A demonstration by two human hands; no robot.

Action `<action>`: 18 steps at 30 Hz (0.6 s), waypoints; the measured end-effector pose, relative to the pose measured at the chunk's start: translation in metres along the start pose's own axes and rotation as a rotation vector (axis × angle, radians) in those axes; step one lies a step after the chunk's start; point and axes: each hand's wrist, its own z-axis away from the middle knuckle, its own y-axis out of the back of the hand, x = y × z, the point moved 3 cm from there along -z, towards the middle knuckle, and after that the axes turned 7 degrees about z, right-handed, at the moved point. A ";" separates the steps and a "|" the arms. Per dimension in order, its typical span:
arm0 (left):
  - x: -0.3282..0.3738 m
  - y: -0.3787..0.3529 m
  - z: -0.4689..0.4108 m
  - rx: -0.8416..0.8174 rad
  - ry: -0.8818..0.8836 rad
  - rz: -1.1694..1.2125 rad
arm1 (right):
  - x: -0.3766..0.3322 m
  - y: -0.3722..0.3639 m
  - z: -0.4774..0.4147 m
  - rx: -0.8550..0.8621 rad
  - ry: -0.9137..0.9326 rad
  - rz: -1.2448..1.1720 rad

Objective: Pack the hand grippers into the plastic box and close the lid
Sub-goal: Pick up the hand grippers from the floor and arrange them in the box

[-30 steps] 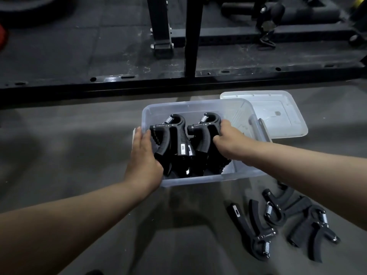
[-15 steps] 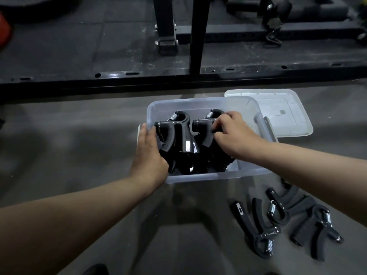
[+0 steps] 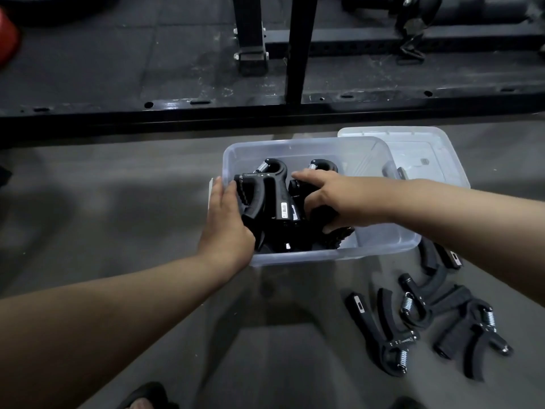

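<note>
A clear plastic box [image 3: 383,246] sits on the grey floor with several black hand grippers [image 3: 274,199] standing upright inside. My left hand [image 3: 225,225] is at the box's left wall, fingers pressed against the leftmost gripper. My right hand [image 3: 330,199] reaches in from the right and wraps around the right-hand gripper [image 3: 321,166], whose spring end shows above my fingers. The clear lid [image 3: 436,152] lies flat behind the box to the right. Several more black grippers [image 3: 383,329] lie loose on the floor at the lower right.
A black steel rack base [image 3: 265,110] and its uprights [image 3: 299,48] run across the floor just beyond the box. Dark rubber mats lie behind it. A sandalled foot [image 3: 141,399] shows at the bottom edge.
My right hand has slid left and forward over the right-hand gripper in the box. My left hand stayed against the left gripper. The view shifted slightly.
</note>
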 end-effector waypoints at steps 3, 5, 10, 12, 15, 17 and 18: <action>0.000 0.000 0.000 0.001 0.001 0.011 | 0.005 -0.007 0.009 0.072 -0.012 -0.108; 0.000 0.000 0.000 -0.002 0.005 0.019 | 0.011 -0.007 0.021 0.104 -0.084 -0.223; 0.000 0.000 0.000 0.000 0.003 0.018 | 0.018 -0.013 0.051 -0.022 -0.544 -1.348; 0.000 -0.001 0.000 0.000 0.006 0.014 | 0.009 -0.019 0.055 0.035 -0.682 -1.745; -0.001 -0.001 -0.001 0.004 0.004 0.014 | 0.003 -0.024 0.059 0.181 -0.971 -2.034; -0.001 -0.001 -0.001 0.004 0.004 0.013 | 0.000 -0.023 0.056 0.153 -1.008 -2.157; -0.001 -0.001 -0.001 0.006 0.005 0.011 | 0.002 -0.025 0.052 0.102 -1.013 -2.225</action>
